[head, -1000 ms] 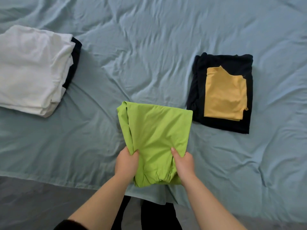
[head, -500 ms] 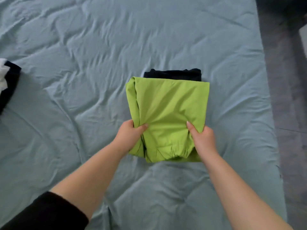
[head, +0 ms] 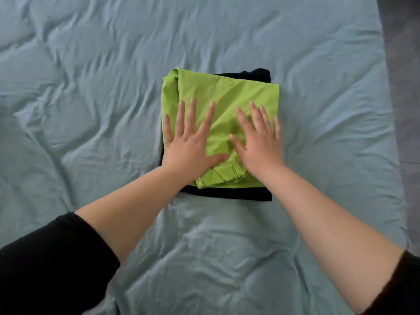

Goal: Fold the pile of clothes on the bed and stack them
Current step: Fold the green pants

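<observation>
green folded garment (head: 227,92) lies on top of the black folded garment (head: 227,194), mid bed (head: 91,87), so this stack is built. my left grip (head: 189,143) and right grip (head: 259,144) are both released, fingers flat and spread, pressing the green one down. no unfolded clothes in view, so can't tell what's left. no containers visible.
</observation>
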Tool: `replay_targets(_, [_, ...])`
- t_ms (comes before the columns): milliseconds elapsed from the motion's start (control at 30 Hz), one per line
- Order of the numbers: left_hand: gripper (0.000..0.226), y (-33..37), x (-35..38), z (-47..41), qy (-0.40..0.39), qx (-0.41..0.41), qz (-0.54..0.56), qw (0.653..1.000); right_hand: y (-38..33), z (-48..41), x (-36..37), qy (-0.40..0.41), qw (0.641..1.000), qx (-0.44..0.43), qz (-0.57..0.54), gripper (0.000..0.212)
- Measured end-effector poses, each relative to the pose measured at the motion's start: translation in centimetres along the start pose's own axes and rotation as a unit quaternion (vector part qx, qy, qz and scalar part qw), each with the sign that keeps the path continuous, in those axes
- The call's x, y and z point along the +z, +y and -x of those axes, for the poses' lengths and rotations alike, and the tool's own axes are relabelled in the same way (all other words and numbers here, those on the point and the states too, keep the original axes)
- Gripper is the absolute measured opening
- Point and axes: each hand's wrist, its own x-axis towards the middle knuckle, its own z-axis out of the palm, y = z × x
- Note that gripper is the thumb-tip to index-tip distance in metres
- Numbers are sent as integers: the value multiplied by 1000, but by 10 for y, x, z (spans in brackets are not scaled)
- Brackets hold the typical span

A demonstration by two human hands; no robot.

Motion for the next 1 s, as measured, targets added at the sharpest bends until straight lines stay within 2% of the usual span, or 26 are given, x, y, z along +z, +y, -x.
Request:
replay_targets(67, [113, -7, 12, -18, -164, 8, -33, 986, 5, -16, 14, -126, 991, 14, 41, 66])
replay_targets(133, [119, -17, 22, -37, -310, -30, -21, 950, 13, -33, 31, -229, 970, 57, 59, 73])
replay_targets(233, [126, -26, 32, -58, -378, -25, -35, 925, 18, -50, 48, -265, 961, 59, 55, 85])
replay_targets(300, [129, -31, 31, -59, -400, -18, -31, 916, 23, -48, 49, -266, 963, 42, 15, 101])
replay_targets(433, [140, -36, 25, -48, -402, 30, -79, 912, 41, -27, 40, -270, 962, -44, 29, 119])
replay_targets(533, [142, -30, 15, -39, -388, 26, -91, 917, 32, -27, 29, -287, 957, -29, 22, 121])
replay_targets(567, [140, -29, 12, -36, -359, 22, -70, 931, 28, -27, 24, -260, 965, -10, -16, 118])
replay_targets(600, [136, -31, 7, -30, -308, 11, -30, 951, 26, -25, 19, -199, 977, 21, -79, 108])
replay_targets(633, [131, -34, 2, -23, -239, -16, 27, 971, 27, -21, 16, -104, 979, 65, -161, 94])
replay_targets(667, [126, -39, -2, -16, -157, -63, 92, 981, 31, -15, 14, 3, 963, 125, -240, 79])
replay_targets(700, [120, -45, -5, -9, -82, -127, 159, 976, 36, -8, 13, 90, 931, 199, -293, 67])
replay_targets(733, [116, -52, -7, -2, -35, -204, 225, 952, 41, 0, 13, 138, 892, 281, -326, 63])
replay_targets(767, [114, -57, -7, 5, -24, -285, 294, 912, 46, 8, 15, 134, 855, 356, -352, 63])
replay_targets(833, [112, -60, -2, 20, -71, -395, 392, 828, 51, 22, 24, 20, 796, 451, -404, 73])
replay_targets(867, [110, -56, 1, 28, -98, -410, 403, 812, 48, 28, 28, -41, 772, 468, -427, 77])
replay_targets(900, [108, -52, 4, 33, -113, -407, 401, 813, 45, 33, 30, -77, 757, 474, -442, 78])
replay_targets(1000, [108, -38, 12, 29, -120, -384, 406, 821, 35, 33, 33, -90, 746, 481, -451, 89])
